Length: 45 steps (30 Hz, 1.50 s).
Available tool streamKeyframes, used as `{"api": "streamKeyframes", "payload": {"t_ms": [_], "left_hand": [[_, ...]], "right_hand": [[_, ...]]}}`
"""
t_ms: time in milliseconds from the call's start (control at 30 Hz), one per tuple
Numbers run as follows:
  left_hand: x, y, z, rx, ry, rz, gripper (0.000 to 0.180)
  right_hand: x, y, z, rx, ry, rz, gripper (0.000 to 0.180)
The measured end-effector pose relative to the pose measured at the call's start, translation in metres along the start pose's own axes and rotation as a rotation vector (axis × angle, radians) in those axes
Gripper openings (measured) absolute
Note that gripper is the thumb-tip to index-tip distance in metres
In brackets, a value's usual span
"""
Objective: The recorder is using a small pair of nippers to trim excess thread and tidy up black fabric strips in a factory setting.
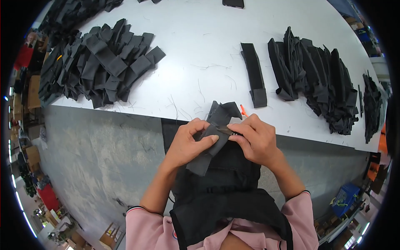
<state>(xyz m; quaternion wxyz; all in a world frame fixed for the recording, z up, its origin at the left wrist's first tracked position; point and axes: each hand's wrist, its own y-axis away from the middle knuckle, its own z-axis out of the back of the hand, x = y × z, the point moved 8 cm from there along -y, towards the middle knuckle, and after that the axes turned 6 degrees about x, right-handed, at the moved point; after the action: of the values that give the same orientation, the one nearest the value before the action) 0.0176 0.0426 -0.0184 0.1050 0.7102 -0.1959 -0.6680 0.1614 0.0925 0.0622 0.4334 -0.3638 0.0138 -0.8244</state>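
Observation:
My left hand (194, 137) pinches a folded dark grey fabric strip (202, 160) between thumb and fingers, just off the table's near edge and above my lap. My right hand (257, 135) is closed around small thread snips (224, 130). Their metal tip lies against the fabric beside my left thumb, while the handle is mostly hidden in my fingers. The strip's far end (224, 109) is bunched up over the table edge. Just beyond my right fingers shows a small orange piece (243, 110); I cannot tell what it belongs to.
On the white table (187, 50) lie a big heap of dark strips (104, 62) at left, a single strip (254, 75) right of centre, and a stacked pile (316, 79) farther right. Loose threads (212, 66) are scattered between. A phone (233, 3) rests at the far edge.

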Motion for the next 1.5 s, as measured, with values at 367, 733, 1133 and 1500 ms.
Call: {"api": "streamKeyframes", "payload": {"t_ms": [367, 733, 1133, 1500], "left_hand": [[-0.003, 0.001, 0.001, 0.041, -0.054, -0.042, 0.023], [-0.013, 0.003, 0.002, 0.006, -0.195, -0.059, 0.021], [-0.006, 0.005, -0.003, 0.177, -0.051, -0.055, 0.019], [0.002, 0.004, 0.004, -0.021, -0.104, -0.024, 0.020]], "right_hand": [[-0.007, 0.007, 0.004, -0.059, -0.100, -0.095, 0.030], [0.014, -0.002, 0.005, 0.052, 0.158, 0.092, 0.026], [-0.019, 0.001, -0.015, 0.154, -0.476, -0.201, 0.024], [-0.039, 0.050, -0.048, -0.028, -1.091, -0.836, 0.019]]}}
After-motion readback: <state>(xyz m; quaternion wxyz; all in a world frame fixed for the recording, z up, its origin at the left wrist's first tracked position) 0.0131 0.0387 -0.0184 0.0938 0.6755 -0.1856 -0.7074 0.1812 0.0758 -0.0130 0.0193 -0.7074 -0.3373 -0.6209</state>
